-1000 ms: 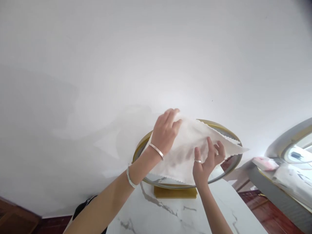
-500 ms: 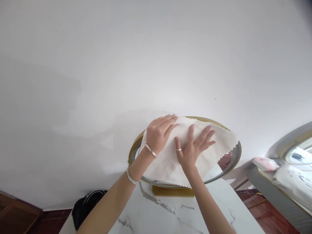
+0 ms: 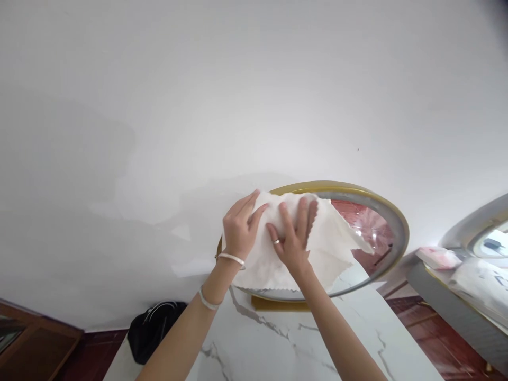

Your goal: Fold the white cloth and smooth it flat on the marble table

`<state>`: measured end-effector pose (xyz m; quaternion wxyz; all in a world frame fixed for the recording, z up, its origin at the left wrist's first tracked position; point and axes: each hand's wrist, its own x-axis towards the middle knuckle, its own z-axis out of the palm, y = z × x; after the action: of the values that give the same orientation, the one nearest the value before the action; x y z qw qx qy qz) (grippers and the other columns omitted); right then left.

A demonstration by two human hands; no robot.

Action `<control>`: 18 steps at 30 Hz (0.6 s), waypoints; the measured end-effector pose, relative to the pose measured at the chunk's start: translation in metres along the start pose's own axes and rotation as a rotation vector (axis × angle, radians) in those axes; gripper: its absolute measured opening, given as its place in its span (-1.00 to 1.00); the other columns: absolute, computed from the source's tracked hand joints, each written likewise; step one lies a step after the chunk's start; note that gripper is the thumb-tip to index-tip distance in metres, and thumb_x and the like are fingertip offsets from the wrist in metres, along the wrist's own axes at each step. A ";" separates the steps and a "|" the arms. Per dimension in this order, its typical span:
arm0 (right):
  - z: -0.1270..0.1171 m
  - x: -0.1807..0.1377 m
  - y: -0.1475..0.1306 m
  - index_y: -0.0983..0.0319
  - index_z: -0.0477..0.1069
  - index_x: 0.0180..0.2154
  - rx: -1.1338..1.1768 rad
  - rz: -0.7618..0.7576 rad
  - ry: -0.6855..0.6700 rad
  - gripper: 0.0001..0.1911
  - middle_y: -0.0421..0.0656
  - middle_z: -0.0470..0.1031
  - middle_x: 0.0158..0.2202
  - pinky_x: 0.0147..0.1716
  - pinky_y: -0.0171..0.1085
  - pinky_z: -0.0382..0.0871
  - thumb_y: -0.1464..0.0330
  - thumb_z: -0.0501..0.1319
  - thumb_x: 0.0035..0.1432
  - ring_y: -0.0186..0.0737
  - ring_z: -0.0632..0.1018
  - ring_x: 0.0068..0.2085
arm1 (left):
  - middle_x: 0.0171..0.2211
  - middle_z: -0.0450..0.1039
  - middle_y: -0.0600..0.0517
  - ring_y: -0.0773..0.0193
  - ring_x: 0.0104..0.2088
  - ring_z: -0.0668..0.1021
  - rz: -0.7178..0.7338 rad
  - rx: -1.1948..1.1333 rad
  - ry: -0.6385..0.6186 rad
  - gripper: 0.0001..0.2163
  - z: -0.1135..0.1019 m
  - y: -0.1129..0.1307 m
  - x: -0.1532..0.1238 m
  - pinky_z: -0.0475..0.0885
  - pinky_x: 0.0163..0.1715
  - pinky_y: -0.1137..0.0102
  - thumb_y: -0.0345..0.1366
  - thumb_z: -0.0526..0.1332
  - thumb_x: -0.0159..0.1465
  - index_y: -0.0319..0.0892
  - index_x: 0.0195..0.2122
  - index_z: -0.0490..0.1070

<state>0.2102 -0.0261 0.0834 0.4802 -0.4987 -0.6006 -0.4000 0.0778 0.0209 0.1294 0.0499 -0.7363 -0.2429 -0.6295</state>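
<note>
Now bares the mirror (image 3: 367, 225) along 1 to 3 o'clock — apparently shifting contact toward 9 o'clock. Lays the white cloth (image 3: 327, 238) over the rest, under a right hand (image 3: 291, 246) with fingers spread and, near 10 o'clock, a left hand (image 3: 240, 227) — cannot tell whether pinching. Unlike half a second ago, shows a folded-over cloth edge beside the right fingers.

No text, label, brand or number can be read. On the right, the white bundle (image 3: 476, 279) carries dark marks (image 3: 500, 286), too blurred to tell whether they are letters.
</note>
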 end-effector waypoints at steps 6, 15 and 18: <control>-0.018 0.002 0.037 0.22 -0.06 0.34 -0.177 0.268 0.192 -0.35 0.09 -0.15 0.38 0.17 0.37 -0.09 0.22 0.06 0.31 0.25 -0.10 0.36 | -0.10 0.56 -0.10 0.21 -0.08 0.57 0.258 0.161 -0.278 -0.68 0.049 0.060 0.056 0.45 -0.08 0.31 -0.15 0.07 0.38 -0.22 -0.02 0.45; 0.006 0.009 0.004 0.24 0.03 0.31 -0.248 0.315 0.158 -0.44 0.12 -0.09 0.36 0.16 0.40 -0.22 0.25 -0.08 0.34 0.20 -0.08 0.36 | -0.06 0.55 -0.03 0.28 -0.06 0.56 0.171 0.077 -0.216 -0.70 0.024 0.033 0.046 0.43 -0.06 0.38 -0.17 0.04 0.39 -0.16 0.00 0.45; 0.017 -0.005 -0.024 0.17 0.28 0.19 -0.086 0.259 -0.032 -0.53 0.06 0.09 0.31 0.17 0.34 -0.10 0.21 0.01 0.29 0.18 0.02 0.34 | -0.02 0.53 -0.06 0.26 -0.04 0.55 -0.011 0.015 -0.090 -0.72 -0.009 -0.005 0.005 0.44 -0.05 0.37 -0.22 0.08 0.37 -0.16 0.03 0.43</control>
<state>0.1839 -0.0152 0.0744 0.4964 -0.5984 -0.5210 -0.3523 0.0680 0.0230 0.1350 0.0408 -0.7623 -0.2535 -0.5941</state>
